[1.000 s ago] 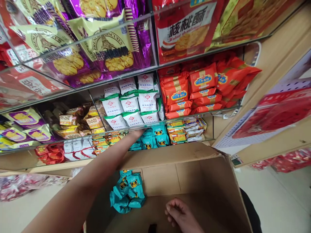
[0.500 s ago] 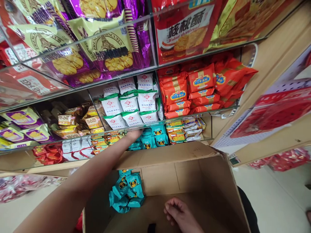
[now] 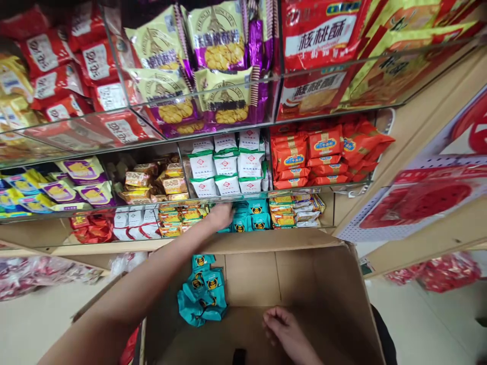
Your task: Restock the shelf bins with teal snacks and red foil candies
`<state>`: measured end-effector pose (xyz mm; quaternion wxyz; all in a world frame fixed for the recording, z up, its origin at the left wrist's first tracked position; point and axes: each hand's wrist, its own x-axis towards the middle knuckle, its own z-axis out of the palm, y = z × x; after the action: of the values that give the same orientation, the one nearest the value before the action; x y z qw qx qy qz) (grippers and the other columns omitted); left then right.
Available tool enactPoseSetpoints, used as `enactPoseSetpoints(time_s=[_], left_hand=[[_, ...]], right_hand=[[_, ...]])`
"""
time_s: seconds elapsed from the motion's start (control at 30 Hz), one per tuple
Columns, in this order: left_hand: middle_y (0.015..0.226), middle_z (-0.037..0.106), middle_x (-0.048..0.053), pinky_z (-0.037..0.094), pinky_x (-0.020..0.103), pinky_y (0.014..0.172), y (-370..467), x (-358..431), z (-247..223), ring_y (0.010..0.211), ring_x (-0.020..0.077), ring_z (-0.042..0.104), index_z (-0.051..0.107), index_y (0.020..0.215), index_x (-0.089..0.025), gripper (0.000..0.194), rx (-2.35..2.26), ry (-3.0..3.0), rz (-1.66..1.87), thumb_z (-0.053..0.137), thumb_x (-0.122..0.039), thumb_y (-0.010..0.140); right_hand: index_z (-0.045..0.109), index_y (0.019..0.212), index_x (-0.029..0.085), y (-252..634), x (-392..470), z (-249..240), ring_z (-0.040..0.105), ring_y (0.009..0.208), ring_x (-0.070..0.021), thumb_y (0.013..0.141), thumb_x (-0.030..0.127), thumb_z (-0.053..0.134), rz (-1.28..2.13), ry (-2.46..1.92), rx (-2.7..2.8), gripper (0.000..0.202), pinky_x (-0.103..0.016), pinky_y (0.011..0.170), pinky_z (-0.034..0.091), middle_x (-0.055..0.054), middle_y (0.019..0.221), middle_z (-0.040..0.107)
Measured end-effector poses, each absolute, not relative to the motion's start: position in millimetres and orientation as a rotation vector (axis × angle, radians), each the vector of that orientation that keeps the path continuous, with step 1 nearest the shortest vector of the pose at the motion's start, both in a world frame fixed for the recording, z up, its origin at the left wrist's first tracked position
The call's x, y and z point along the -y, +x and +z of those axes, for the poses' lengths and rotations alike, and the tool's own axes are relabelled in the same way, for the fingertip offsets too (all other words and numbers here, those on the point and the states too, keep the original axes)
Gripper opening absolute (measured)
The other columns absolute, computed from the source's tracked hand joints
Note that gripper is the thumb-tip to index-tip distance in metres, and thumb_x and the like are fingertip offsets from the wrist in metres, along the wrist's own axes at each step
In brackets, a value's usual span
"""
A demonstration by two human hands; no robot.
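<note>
My left hand reaches over the box's far flap to the bottom shelf, at the left edge of the teal snack packets. Its fingers are blurred and partly hidden, so a grip does not show. Inside the open cardboard box, my right hand hovers with fingers loosely curled and nothing visible in them. A small heap of teal packets with a black and yellow emblem lies in the box's left part.
Above the bottom shelf are white-and-green packets and red packets. Clear shelf fronts run just above the left hand. Orange-yellow packets adjoin the teal ones. A wooden side panel stands at right.
The camera view has shifted, with the shelf goods now farther right. My left hand has drawn back slightly from the shelf and shows more. My right hand stays curled in the box.
</note>
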<state>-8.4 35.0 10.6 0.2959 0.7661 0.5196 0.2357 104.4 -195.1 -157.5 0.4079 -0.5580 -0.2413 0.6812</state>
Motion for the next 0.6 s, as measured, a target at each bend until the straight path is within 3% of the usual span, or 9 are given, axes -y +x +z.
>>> enactPoseSetpoints(time_s=[0.1,0.2,0.23,0.3,0.33,0.4,0.5,0.6], left_hand=[[0.101,0.058,0.007,0.037,0.035,0.088,-45,19,17,0.096,0.0189,0.050,0.057,0.099,-0.018,0.022,-1.165,2.364,0.632,0.050,-0.022,0.078],[0.073,0.059,0.005,0.043,0.031,0.072,-81,86,-1,0.074,0.0161,0.053,0.058,0.093,-0.018,0.020,-0.878,2.645,0.579,0.043,-0.020,0.079],[0.074,0.059,0.005,0.043,0.030,0.071,-91,105,-13,0.073,0.0157,0.053,0.058,0.092,-0.018,0.021,-0.847,2.640,0.437,0.042,-0.019,0.079],[0.096,0.060,0.007,0.042,0.031,0.078,-107,133,-45,0.088,0.0178,0.053,0.054,0.105,-0.022,0.031,-0.930,2.585,0.093,0.042,-0.017,0.077],[0.113,0.053,0.009,0.040,0.035,0.084,-112,140,-61,0.101,0.0214,0.049,0.049,0.114,-0.022,0.041,-1.069,2.544,-0.041,0.045,-0.015,0.074],[0.126,0.044,0.009,0.035,0.042,0.089,-120,146,-91,0.113,0.0277,0.039,0.045,0.120,-0.023,0.053,-1.401,2.441,-0.301,0.048,-0.011,0.068],[0.116,0.052,0.014,0.033,0.048,0.085,-126,141,-119,0.110,0.0341,0.039,0.057,0.108,-0.018,0.047,-1.608,2.354,-0.543,0.048,-0.004,0.064],[0.106,0.055,0.019,0.031,0.051,0.082,-129,134,-128,0.106,0.0368,0.040,0.063,0.096,-0.014,0.038,-1.621,2.349,-0.535,0.048,-0.002,0.063]], right_hand=[[0.049,0.062,0.015,104,198,-162,0.046,0.047,-0.0071,0.061,0.044,0.060,1.715,-1.446,0.618,0.030,-0.018,0.041,0.032,0.001,0.058,0.054],[0.050,0.064,0.015,103,200,-164,0.047,0.047,-0.0063,0.060,0.042,0.061,1.746,-1.490,0.587,0.029,-0.017,0.041,0.032,0.001,0.060,0.056],[0.050,0.064,0.016,102,200,-164,0.046,0.047,-0.0060,0.059,0.041,0.062,1.756,-1.501,0.578,0.029,-0.017,0.041,0.032,0.001,0.060,0.056],[0.049,0.063,0.016,101,201,-164,0.046,0.046,-0.0055,0.058,0.041,0.063,1.771,-1.515,0.569,0.029,-0.016,0.041,0.031,0.002,0.058,0.056],[0.049,0.062,0.016,100,202,-164,0.045,0.045,-0.0053,0.058,0.041,0.064,1.777,-1.516,0.568,0.029,-0.016,0.041,0.031,0.002,0.057,0.055],[0.049,0.062,0.016,101,205,-165,0.046,0.045,-0.0054,0.058,0.040,0.064,1.778,-1.495,0.559,0.029,-0.016,0.041,0.030,0.002,0.057,0.055],[0.049,0.064,0.016,103,208,-167,0.049,0.047,-0.0062,0.059,0.040,0.064,1.756,-1.466,0.526,0.028,-0.017,0.043,0.033,0.002,0.059,0.057],[0.050,0.065,0.017,105,210,-168,0.050,0.048,-0.0066,0.059,0.040,0.065,1.749,-1.464,0.485,0.029,-0.018,0.045,0.035,0.001,0.061,0.058]])
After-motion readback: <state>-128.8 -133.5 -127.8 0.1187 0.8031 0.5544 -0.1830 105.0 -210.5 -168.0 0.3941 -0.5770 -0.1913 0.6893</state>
